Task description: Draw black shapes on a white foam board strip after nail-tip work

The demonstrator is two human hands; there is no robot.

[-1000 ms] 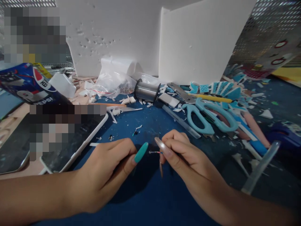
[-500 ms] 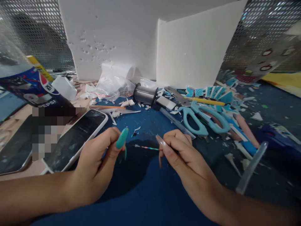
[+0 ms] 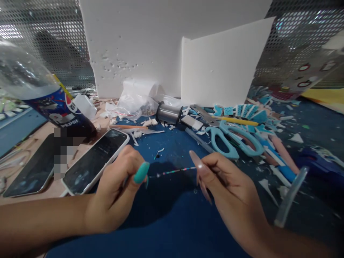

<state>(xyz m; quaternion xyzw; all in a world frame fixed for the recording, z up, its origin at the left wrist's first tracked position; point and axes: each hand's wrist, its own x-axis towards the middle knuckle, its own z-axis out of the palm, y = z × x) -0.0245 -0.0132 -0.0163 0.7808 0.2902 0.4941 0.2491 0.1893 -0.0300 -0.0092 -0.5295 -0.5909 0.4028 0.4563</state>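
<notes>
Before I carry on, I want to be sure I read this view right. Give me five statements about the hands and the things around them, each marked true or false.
1. A thin beaded strand spans the gap between the left hand and the right hand. True.
2. The right hand holds the scissors. False: they lie on the table beyond it.
3. The left thumbnail is teal. True.
4. The spool lies on its side. True.
5. The Pepsi bottle is to the right of the scissors. False: it is at the left of the picture.
</notes>
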